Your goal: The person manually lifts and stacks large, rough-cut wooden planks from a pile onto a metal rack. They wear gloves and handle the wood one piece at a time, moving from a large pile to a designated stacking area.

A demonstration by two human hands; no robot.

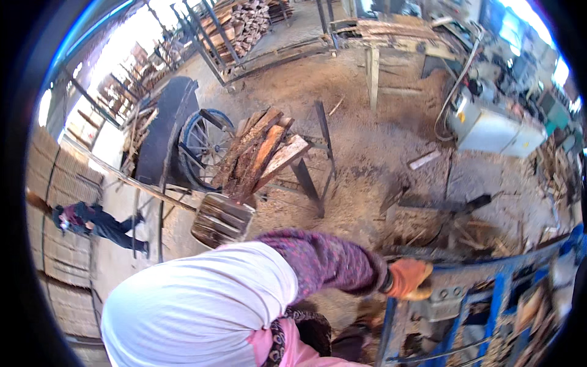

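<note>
Neither my left hand nor my right hand shows in the head view. A co-worker in a white head covering fills the lower middle, close in front of me, hiding what lies below. Out to the right reaches this person's patterned purple sleeve, ending in an orange work glove. That glove rests at the edge of a blue metal machine frame; whether it grips anything I cannot tell. Wood scraps and chips lie in and around the frame.
A shovel stands beyond the co-worker, before rough wood slabs stacked on a metal rack. Left of them is a dark cart with a spoked wheel. Another person walks at far left. A pale metal cabinet sits at right.
</note>
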